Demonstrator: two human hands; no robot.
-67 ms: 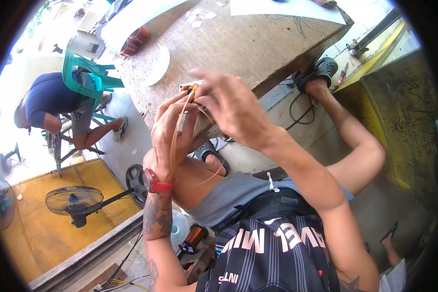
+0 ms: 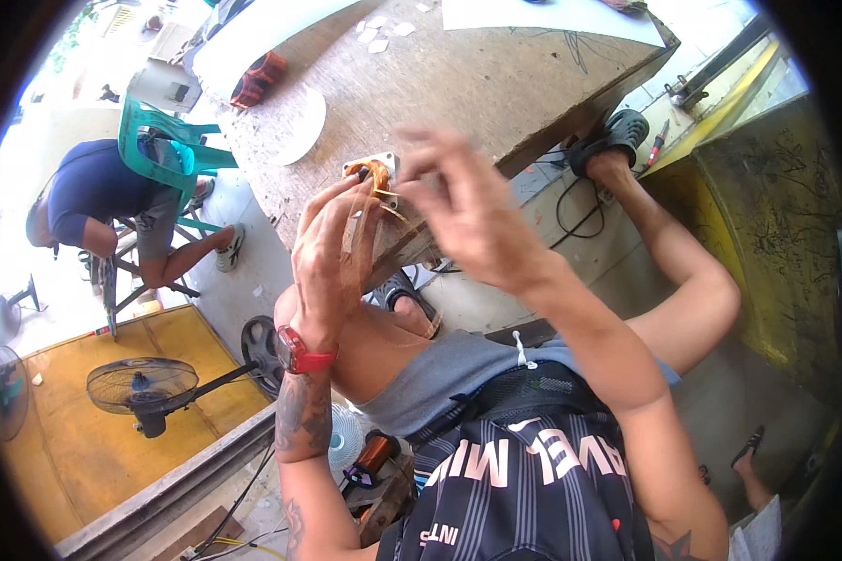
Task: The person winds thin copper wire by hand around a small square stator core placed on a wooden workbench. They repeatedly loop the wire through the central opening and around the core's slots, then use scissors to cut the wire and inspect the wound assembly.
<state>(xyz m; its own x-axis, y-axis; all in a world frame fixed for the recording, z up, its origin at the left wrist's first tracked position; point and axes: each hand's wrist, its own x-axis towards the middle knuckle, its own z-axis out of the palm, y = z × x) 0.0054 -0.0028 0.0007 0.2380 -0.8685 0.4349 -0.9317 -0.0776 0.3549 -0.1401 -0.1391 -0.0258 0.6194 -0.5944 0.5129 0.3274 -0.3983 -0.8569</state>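
My left hand (image 2: pixel 332 257) gripped a small white-framed motor part with copper-coloured wire windings (image 2: pixel 372 173), held up over the edge of the worn wooden desk (image 2: pixel 496 79). My right hand (image 2: pixel 463 210) hovered beside it, fingers spread loose, pinching thin wire strands. A black standing fan (image 2: pixel 140 388) stood on the orange floor (image 2: pixel 75 467) below.

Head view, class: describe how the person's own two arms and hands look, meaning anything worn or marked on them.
Both forearms are bare, with no sleeves or gloves. The left hand has a red wristwatch at the wrist and dark tattoos down the forearm. The right hand wears nothing visible.
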